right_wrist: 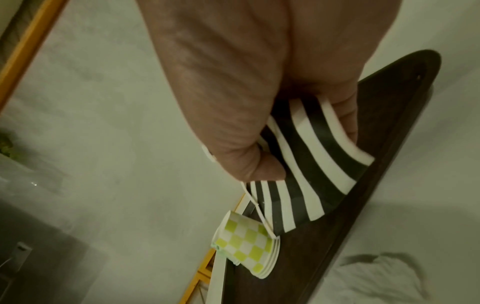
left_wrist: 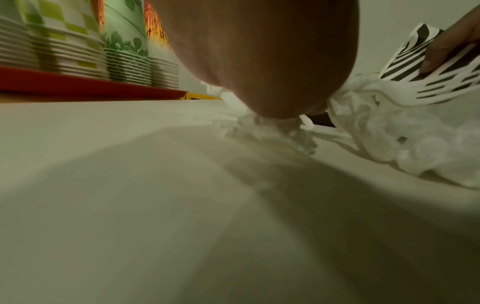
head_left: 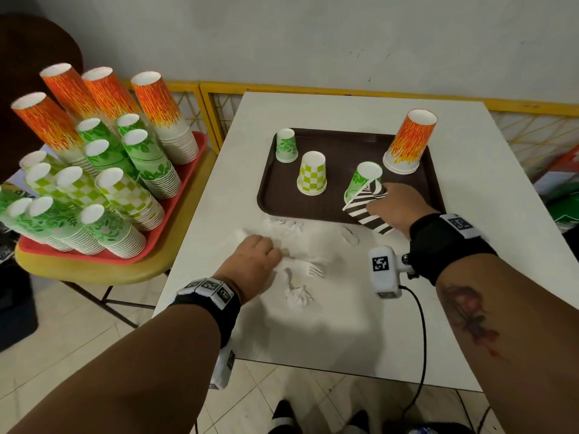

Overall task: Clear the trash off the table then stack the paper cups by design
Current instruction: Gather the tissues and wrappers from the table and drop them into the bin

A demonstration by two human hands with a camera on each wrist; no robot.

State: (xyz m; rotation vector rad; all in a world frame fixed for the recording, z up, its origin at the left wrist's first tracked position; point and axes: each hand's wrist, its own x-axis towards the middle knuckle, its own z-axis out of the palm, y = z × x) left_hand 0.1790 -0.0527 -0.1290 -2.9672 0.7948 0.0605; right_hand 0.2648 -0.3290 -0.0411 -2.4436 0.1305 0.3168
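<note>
Crumpled napkins (head_left: 296,296) and fork (head_left: 315,270) litter table (head_left: 344,333) near brown tray (head_left: 313,208).

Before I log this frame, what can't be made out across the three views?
- Left hand fingers: head view shows only its back; left wrist view blurs the crumpled tissue beneath.
- Striped paper far end: hidden by right hand.
- White fork: washed out against table, handle hidden.

We see a white table (head_left: 360,333) carrying a dark brown tray (head_left: 341,145) at its far side. Directly on the tabletop nearer us lie crumpled white tissues (head_left: 297,297) and a white plastic fork (head_left: 315,270).
</note>
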